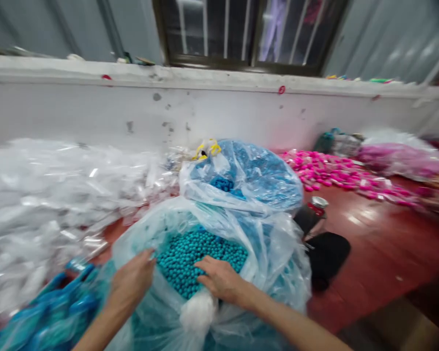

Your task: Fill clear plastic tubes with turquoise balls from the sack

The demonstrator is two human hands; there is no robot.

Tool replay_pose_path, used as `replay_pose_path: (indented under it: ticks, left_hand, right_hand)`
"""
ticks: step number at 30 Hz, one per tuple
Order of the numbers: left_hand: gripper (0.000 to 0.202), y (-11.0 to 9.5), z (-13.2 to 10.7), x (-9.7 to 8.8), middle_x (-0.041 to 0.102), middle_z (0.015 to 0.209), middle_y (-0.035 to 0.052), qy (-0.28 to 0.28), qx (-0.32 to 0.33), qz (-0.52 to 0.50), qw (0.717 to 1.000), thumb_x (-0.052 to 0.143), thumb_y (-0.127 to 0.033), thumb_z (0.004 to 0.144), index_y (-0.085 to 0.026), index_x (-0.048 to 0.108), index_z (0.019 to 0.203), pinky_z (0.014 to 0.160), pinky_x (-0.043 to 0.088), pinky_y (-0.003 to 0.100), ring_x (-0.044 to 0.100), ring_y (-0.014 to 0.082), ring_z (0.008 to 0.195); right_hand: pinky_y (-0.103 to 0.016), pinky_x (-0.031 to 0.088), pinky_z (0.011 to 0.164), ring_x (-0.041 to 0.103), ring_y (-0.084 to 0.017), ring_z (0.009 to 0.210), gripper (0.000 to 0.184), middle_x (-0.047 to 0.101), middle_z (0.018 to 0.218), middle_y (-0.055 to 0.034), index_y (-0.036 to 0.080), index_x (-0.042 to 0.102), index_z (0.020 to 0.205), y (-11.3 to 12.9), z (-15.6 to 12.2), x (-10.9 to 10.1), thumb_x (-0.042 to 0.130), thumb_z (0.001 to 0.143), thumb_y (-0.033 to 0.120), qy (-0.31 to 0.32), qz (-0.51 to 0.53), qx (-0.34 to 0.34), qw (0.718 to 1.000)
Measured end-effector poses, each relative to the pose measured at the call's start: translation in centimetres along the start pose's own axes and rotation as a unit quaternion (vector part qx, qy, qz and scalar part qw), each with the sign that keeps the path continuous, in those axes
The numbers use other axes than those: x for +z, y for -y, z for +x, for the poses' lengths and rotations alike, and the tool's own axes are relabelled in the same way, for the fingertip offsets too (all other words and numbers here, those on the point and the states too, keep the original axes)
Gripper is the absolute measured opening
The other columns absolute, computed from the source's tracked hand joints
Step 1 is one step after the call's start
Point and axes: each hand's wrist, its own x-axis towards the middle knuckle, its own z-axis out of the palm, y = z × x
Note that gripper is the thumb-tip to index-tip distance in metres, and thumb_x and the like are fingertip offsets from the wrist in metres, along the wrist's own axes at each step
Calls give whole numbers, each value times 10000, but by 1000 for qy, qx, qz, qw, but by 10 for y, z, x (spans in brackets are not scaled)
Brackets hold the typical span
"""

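A clear plastic bag stands in front of me, its mouth wide, with many small round teal beads inside. My left hand is closed on the left rim of this bag. Over the near right part of the beads is my right hand, its fingers and thumb apart; whether the fingertips touch the beads is hard to tell. Just below it, a bunched white piece lies at the bag's near edge. Nothing shows between the right fingers.
Behind stands a second plastic bag with blue contents. Clear plastic packets are heaped at left, blue-green bagged items nearer. Pink pieces spread across the red tabletop. A black object and a metal-lidded jar stand right.
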Motion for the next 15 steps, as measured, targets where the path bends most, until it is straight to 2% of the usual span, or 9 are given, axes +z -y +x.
replay_pose_path:
  ticks: [1,3,6,9,12,15]
  left_hand:
    - [297,-7,4,2,639,994,105,52,-2,54,997,428,-270,781,-183,558,1034,764,428,314,596,232,893]
    - [325,-20,15,5,623,993,144,103,-16,113,988,451,-268,782,-136,528,1069,772,422,334,588,253,921]
    - [374,-34,25,10,627,965,120,103,-38,121,987,470,-305,786,-153,478,1127,752,424,314,589,236,910]
    - [362,-40,24,17,607,997,93,101,-17,89,991,463,-292,795,-205,475,1146,757,418,298,588,213,901]
    - [339,-42,23,26,594,1009,102,100,-3,64,993,455,-252,793,-213,512,1125,771,411,315,578,231,913]
    - [330,-43,22,33,617,973,81,107,20,35,993,438,-184,782,-209,529,1098,798,400,308,567,223,939]
  right_hand:
    - [-241,414,789,555,-167,942,300,584,1001,-40,220,512,1133,-2,0,0,444,844,257,7,2,9,1000]
    - [-267,405,808,545,-186,968,337,560,1048,-67,200,486,1157,-8,3,-1,465,824,251,14,0,45,999]
    - [-305,409,795,548,-213,959,368,516,1084,-104,171,459,1162,-14,16,-5,484,804,250,16,-20,95,995]
    - [-307,424,758,565,-215,920,398,491,1092,-106,172,422,1179,-12,40,-8,500,794,238,-8,-47,109,993]
    - [-311,440,703,580,-227,883,472,475,1118,-127,170,370,1226,-7,66,-6,525,782,216,-36,-94,116,988]
    - [-313,442,661,585,-233,850,359,490,1093,-138,161,453,1141,-6,78,-2,510,788,185,-33,-140,135,980]
